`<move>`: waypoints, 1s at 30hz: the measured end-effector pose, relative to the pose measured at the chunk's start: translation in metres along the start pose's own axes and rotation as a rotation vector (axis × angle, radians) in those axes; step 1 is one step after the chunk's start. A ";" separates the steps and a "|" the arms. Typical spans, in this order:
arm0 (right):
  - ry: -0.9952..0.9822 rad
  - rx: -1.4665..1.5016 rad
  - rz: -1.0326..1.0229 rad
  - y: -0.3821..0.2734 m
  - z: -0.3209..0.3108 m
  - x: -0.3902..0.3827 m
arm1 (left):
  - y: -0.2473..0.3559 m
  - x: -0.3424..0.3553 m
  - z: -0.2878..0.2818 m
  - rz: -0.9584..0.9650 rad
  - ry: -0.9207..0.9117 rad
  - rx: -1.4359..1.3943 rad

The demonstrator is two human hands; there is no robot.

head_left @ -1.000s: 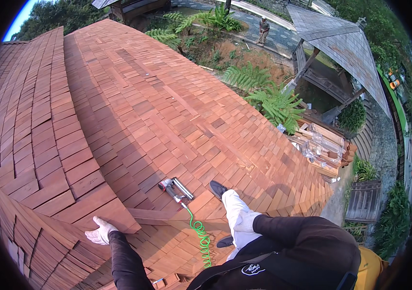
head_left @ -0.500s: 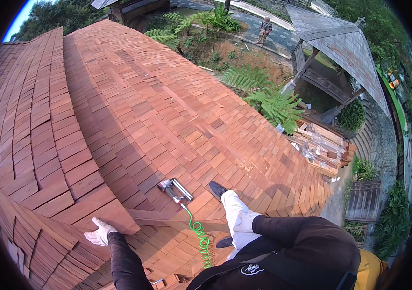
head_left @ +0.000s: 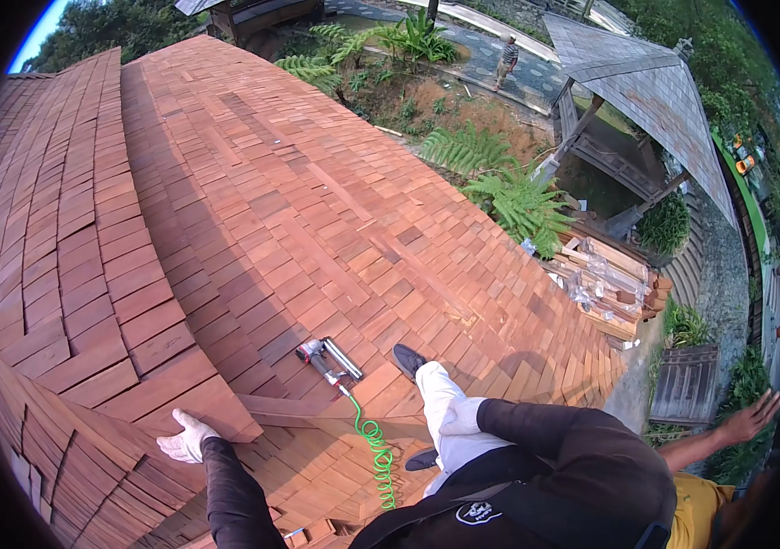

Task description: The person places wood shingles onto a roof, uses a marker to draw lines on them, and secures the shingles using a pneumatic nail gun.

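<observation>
My left hand [head_left: 189, 435], in a whitish glove, lies open with its fingers outstretched on the corner of a raised, reddish wood-shingle roof section [head_left: 166, 395]. To the right, my right hand [head_left: 463, 416], in a pale glove, rests on the white trousers at my bent leg; its fingers are hard to make out against the cloth. Between my two hands, beyond them, a nail gun [head_left: 328, 362] with a silver magazine lies on the shingles, touched by neither hand. A coiled green air hose [head_left: 376, 450] runs from it toward me.
The shingle slope [head_left: 308, 220] drops toward ferns [head_left: 523, 206] and bundled wood [head_left: 605, 279]. Below stands a pavilion roof [head_left: 632, 69]. A person [head_left: 507, 60] is on the path. Close at my right is another person's bare hand [head_left: 751, 416] and yellow shirt [head_left: 701, 512]. Wood pieces [head_left: 317, 531] lie near my left arm.
Another person's bare arm and hand have come into view at the right edge. The person on the path has shifted slightly. My hands stay nearly in place.
</observation>
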State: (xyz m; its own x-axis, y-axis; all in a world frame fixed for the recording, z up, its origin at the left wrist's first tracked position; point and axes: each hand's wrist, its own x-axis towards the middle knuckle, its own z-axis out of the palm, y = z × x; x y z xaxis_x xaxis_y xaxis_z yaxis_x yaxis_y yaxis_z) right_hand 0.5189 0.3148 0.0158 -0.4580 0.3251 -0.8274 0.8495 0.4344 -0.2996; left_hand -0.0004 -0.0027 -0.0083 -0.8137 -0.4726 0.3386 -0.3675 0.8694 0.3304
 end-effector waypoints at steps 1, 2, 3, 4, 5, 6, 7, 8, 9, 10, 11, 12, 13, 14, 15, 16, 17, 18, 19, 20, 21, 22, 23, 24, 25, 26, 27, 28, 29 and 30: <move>0.117 -0.049 -0.077 0.007 -0.032 0.004 | 0.003 -0.002 -0.007 -0.004 -0.009 -0.018; 0.240 -0.092 -0.146 0.009 -0.073 0.010 | 0.011 -0.002 -0.009 0.000 -0.022 -0.042; 0.716 -0.196 -0.152 -0.004 -0.146 0.014 | -0.002 0.015 -0.006 -0.012 0.039 0.046; 1.328 -0.234 -0.067 0.002 -0.219 0.021 | -0.008 0.017 -0.005 0.017 0.055 0.045; 1.808 -0.058 0.047 0.013 -0.298 0.009 | -0.009 0.010 -0.002 -0.009 0.030 0.013; 2.072 0.014 0.099 0.013 -0.359 -0.008 | -0.007 0.011 0.002 -0.035 0.016 -0.023; 1.932 -0.489 0.050 -0.011 -0.392 -0.036 | -0.006 0.020 0.000 -0.017 0.042 0.003; 1.612 -0.907 -0.164 -0.018 -0.421 -0.060 | -0.005 0.022 0.000 0.003 0.052 0.026; 1.678 -0.945 -0.055 -0.014 -0.452 -0.087 | -0.006 0.012 0.003 0.025 0.039 0.053; 1.730 -0.980 0.055 -0.005 -0.476 -0.104 | -0.003 0.003 0.005 0.016 -0.005 0.035; 1.869 -0.801 0.368 0.004 -0.496 -0.103 | 0.003 -0.001 -0.001 0.010 -0.033 0.027; 2.007 -0.590 0.665 -0.006 -0.512 -0.109 | 0.009 0.004 -0.006 -0.020 -0.045 -0.002; 1.779 -0.981 0.272 -0.005 -0.508 -0.119 | 0.006 0.007 -0.007 -0.030 -0.010 0.030; 1.891 -0.866 0.327 -0.011 -0.515 -0.117 | 0.009 0.012 -0.009 -0.037 -0.009 -0.006; 1.977 -0.755 0.387 -0.012 -0.520 -0.112 | 0.006 0.010 -0.011 -0.037 -0.020 -0.026; 2.057 -0.641 0.448 -0.012 -0.523 -0.108 | 0.005 0.008 -0.012 -0.035 -0.032 -0.046; 1.946 -0.756 0.373 -0.008 -0.522 -0.106 | 0.004 0.001 -0.011 -0.016 -0.031 -0.075; 1.782 -1.008 0.124 -0.011 -0.514 -0.111 | 0.006 0.007 -0.010 -0.017 -0.015 -0.059; 1.805 -0.913 0.145 -0.019 -0.502 -0.103 | 0.003 0.008 -0.010 -0.025 0.002 -0.037; 1.823 -0.819 0.166 -0.025 -0.490 -0.090 | 0.002 0.010 -0.009 -0.031 0.017 -0.015; 1.857 -0.690 0.179 -0.010 -0.475 -0.078 | 0.000 0.000 -0.004 -0.018 -0.008 -0.013; 1.715 -0.589 0.148 -0.016 -0.446 -0.066 | -0.002 0.003 -0.003 -0.015 -0.007 -0.011; 1.587 -0.557 0.002 -0.022 -0.414 -0.055 | -0.001 0.010 -0.003 -0.015 0.002 -0.019; 1.421 -0.448 -0.131 -0.032 -0.380 -0.054 | 0.000 0.011 -0.003 -0.015 0.010 -0.024; 1.454 -0.250 -0.294 -0.014 -0.344 -0.033 | 0.005 0.002 -0.003 -0.007 0.003 -0.032; 1.448 -0.145 -0.295 -0.029 -0.306 -0.026 | 0.004 0.003 -0.007 -0.009 0.018 -0.031; 1.441 -0.105 -0.343 -0.032 -0.273 -0.021 | 0.004 0.003 -0.005 -0.011 0.024 -0.035; 1.378 0.288 -0.466 -0.036 -0.232 -0.007 | 0.000 0.006 -0.002 -0.004 0.030 -0.031; 1.276 0.203 -0.389 -0.045 -0.197 -0.007 | -0.004 0.010 -0.001 0.002 0.041 -0.026; 1.181 0.112 -0.308 -0.049 -0.165 -0.010 | -0.004 0.010 0.001 -0.007 0.029 -0.024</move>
State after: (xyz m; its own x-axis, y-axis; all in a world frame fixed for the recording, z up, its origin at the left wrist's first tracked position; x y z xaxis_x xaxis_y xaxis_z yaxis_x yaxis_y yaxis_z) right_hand 0.4384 0.4291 0.1177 -0.5510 0.8085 0.2068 0.6545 0.5724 -0.4939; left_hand -0.0073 -0.0108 -0.0069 -0.7974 -0.4829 0.3618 -0.3616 0.8625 0.3541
